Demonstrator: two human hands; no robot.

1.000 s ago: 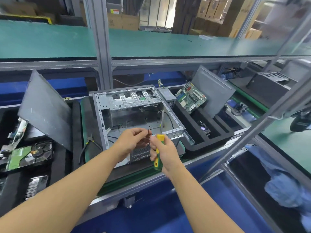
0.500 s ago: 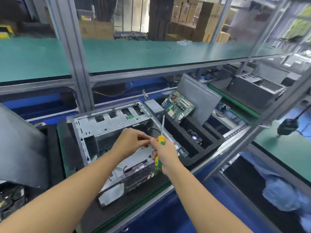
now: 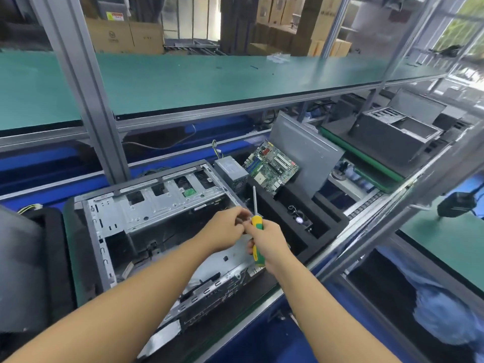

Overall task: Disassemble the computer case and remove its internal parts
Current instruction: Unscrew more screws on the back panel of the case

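Computer case [image 3: 146, 218], frame centre, mostly gutted; right hand [image 3: 269, 239] grips screwdriver [image 3: 257, 242], left hand [image 3: 227, 229] pinches something (perhaps a screw), to be set aside next.

Both forearms reach forward, bare. The left hand [image 3: 226, 227] pinches its fingertips together, touching the right hand [image 3: 269, 241], which is fisted, thumb up.

Two bare forearms are seen coming in from the bottom edge — no sleeves, no gloves, no watch or bands anywhere along them. The left hand [image 3: 227, 229] and right hand [image 3: 267, 241] are both uncovered too, no rings to be spotted on the fingers that show. Nails look short and plain — nothing else of the person is caught in view.
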